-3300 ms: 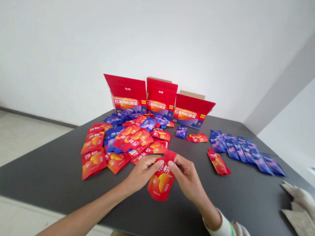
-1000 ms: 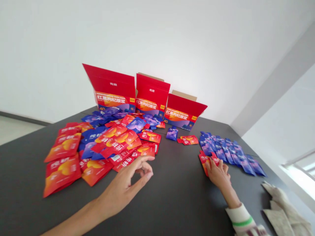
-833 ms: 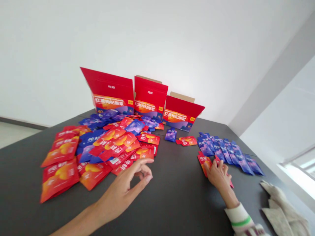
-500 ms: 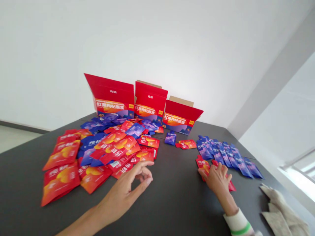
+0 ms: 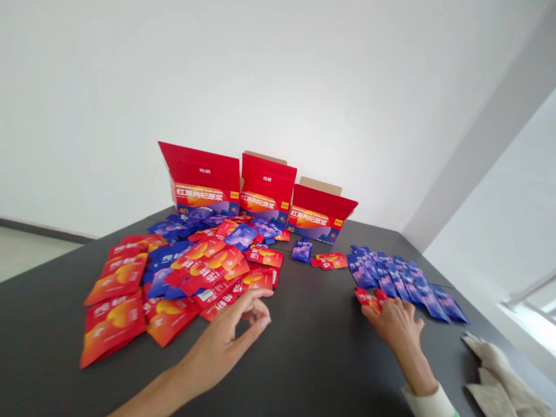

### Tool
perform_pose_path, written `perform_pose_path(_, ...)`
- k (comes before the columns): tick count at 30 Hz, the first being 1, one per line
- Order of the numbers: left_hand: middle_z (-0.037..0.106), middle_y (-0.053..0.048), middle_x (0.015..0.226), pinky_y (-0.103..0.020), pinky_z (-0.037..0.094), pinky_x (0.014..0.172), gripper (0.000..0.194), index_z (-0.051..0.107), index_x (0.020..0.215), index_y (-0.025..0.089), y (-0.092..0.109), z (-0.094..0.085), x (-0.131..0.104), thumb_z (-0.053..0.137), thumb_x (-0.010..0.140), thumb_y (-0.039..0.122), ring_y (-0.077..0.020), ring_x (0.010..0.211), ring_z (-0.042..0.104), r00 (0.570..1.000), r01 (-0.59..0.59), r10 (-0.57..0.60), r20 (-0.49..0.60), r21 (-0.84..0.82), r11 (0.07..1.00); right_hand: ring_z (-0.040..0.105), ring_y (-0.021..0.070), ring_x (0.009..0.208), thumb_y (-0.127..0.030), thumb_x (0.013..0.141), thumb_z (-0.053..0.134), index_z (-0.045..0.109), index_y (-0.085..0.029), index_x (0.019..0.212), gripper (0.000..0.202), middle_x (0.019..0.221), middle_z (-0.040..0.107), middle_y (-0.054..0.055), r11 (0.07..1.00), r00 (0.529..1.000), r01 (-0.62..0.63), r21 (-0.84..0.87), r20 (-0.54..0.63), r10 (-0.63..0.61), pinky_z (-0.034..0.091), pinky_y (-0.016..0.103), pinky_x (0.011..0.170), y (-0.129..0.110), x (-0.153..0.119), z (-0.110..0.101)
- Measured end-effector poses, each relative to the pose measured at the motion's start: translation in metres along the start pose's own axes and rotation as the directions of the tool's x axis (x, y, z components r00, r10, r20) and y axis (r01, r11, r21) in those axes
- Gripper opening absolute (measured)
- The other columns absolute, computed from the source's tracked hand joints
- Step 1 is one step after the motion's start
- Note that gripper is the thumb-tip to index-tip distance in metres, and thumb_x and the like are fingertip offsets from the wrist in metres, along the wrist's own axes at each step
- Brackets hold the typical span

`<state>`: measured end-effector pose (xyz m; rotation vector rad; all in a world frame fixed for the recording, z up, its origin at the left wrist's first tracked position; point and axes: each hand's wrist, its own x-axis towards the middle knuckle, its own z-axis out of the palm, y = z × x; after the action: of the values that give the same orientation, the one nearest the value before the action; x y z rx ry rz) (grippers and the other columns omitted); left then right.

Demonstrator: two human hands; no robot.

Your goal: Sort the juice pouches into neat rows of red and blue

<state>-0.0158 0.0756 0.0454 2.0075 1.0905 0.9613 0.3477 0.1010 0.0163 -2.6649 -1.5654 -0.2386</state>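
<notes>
On the right of the dark table, my right hand (image 5: 397,327) bends over a few overlapping red sachets (image 5: 368,300), its thumb and fingers closed around their sides. The palm hides most of them. Just behind lie rows of purple-blue sachets (image 5: 393,278). My left hand (image 5: 237,324) hovers at centre left with nothing in it, fingers curled and a gap between thumb and forefinger. Nearest to it is a mixed heap of red sachets (image 5: 217,266) and blue ones (image 5: 167,258). Larger stacks of red sachets (image 5: 115,324) lie at the heap's left.
Three red cartons with raised flaps, a left one (image 5: 208,191), a middle one (image 5: 264,200) and a right one (image 5: 317,220), line the back by the wall. One blue sachet (image 5: 302,250) and red ones (image 5: 332,260) lie before them. A grey cloth (image 5: 499,370) is at front right.
The view has shifted slightly. Under my right hand the red sachets sit closer together, and the hand covers more of them. My left hand keeps nearly the same pose.
</notes>
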Motion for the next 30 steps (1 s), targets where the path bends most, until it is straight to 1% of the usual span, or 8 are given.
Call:
perform_pose_path(5, 0.067, -0.001, 0.095, -0.031, 0.049, 0.087, 0.025, 0.053, 0.119, 0.025, 0.001, 0.001, 0.000, 0.048, 0.096, 0.033, -0.0179, 0.091, 0.063, 1.000, 0.000, 0.000, -0.010, 0.014, 1.000, 0.050, 0.0418, 0.119, -0.059, 0.081, 0.046, 0.069, -0.018, 0.102, 0.051, 0.120, 0.063, 0.018, 0.997, 0.999, -0.012, 0.076, 0.049, 0.009, 0.043, 0.061, 0.086, 0.015, 0.009, -0.003)
perform_pose_path(8, 0.066, -0.001, 0.092, -0.030, 0.049, 0.086, 0.016, 0.057, 0.106, 0.024, 0.001, 0.000, 0.001, 0.047, 0.097, 0.033, -0.0176, 0.089, 0.063, 1.000, 0.007, -0.006, -0.015, 0.032, 0.999, 0.058, 0.0390, 0.111, -0.060, 0.081, 0.047, 0.072, -0.019, 0.092, 0.050, 0.105, 0.069, 0.018, 0.991, 0.991, 0.024, 0.134, 0.125, -0.041, 0.047, 0.052, 0.086, 0.028, 0.017, -0.001)
perform_pose_path(11, 0.066, 0.000, 0.094, -0.031, 0.049, 0.086, 0.021, 0.054, 0.115, 0.025, 0.002, 0.000, 0.002, 0.046, 0.097, 0.033, -0.0175, 0.090, 0.063, 1.000, 0.016, -0.015, -0.014, 0.035, 0.999, 0.062, 0.0365, 0.105, -0.065, 0.082, 0.046, 0.073, -0.021, 0.082, 0.052, 0.092, 0.072, 0.016, 0.981, 0.985, 0.039, 0.188, 0.159, -0.070, 0.047, 0.047, 0.086, 0.037, 0.024, 0.001)
perform_pose_path(14, 0.066, -0.001, 0.094, -0.031, 0.049, 0.086, 0.027, 0.051, 0.123, 0.026, 0.002, 0.002, 0.003, 0.046, 0.097, 0.033, -0.0178, 0.091, 0.063, 1.000, 0.018, -0.018, 0.002, 0.029, 0.999, 0.057, 0.0392, 0.113, -0.066, 0.082, 0.043, 0.074, -0.020, 0.088, 0.056, 0.107, 0.069, 0.019, 0.987, 0.997, -0.015, 0.162, 0.080, 0.002, 0.046, 0.052, 0.086, 0.032, 0.027, 0.004)
perform_pose_path(17, 0.066, -0.001, 0.094, -0.031, 0.049, 0.086, 0.021, 0.056, 0.113, 0.026, 0.002, 0.004, 0.003, 0.046, 0.097, 0.034, -0.0182, 0.091, 0.063, 1.000, 0.014, -0.015, 0.022, 0.041, 0.999, 0.047, 0.0411, 0.122, -0.062, 0.085, 0.041, 0.073, -0.015, 0.100, 0.059, 0.126, 0.059, 0.022, 0.994, 0.997, -0.070, 0.086, -0.009, 0.071, 0.041, 0.060, 0.090, 0.014, 0.028, 0.009)
perform_pose_path(24, 0.067, -0.001, 0.096, -0.031, 0.050, 0.086, 0.019, 0.055, 0.109, 0.025, -0.001, 0.004, 0.003, 0.048, 0.096, 0.037, -0.0186, 0.093, 0.064, 0.999, 0.036, -0.036, -0.006, 0.069, 0.997, 0.038, 0.0396, 0.130, -0.059, 0.086, 0.045, 0.068, -0.008, 0.111, 0.062, 0.140, 0.045, 0.028, 0.995, 0.991, -0.102, -0.008, -0.085, 0.101, 0.027, 0.068, 0.100, -0.012, 0.029, 0.017)
perform_pose_path(27, 0.068, 0.000, 0.095, -0.030, 0.050, 0.085, 0.017, 0.058, 0.100, 0.025, -0.004, 0.004, 0.004, 0.049, 0.095, 0.038, -0.0187, 0.092, 0.065, 1.000, 0.022, -0.021, -0.012, 0.073, 0.997, 0.043, 0.0396, 0.127, -0.059, 0.090, 0.037, 0.061, -0.009, 0.120, 0.064, 0.138, 0.048, 0.026, 0.992, 0.994, -0.093, 0.081, -0.044, 0.097, 0.027, 0.068, 0.100, 0.006, 0.034, 0.016)
perform_pose_path(30, 0.069, 0.001, 0.095, -0.029, 0.050, 0.085, 0.016, 0.058, 0.099, 0.025, -0.007, 0.004, 0.004, 0.051, 0.095, 0.038, -0.0187, 0.093, 0.065, 0.999, 0.026, -0.024, -0.027, 0.075, 0.997, 0.050, 0.0411, 0.121, -0.052, 0.093, 0.034, 0.054, -0.007, 0.128, 0.061, 0.129, 0.055, 0.027, 0.969, 0.985, -0.169, 0.179, 0.065, 0.160, 0.038, 0.062, 0.093, 0.038, 0.042, 0.019)
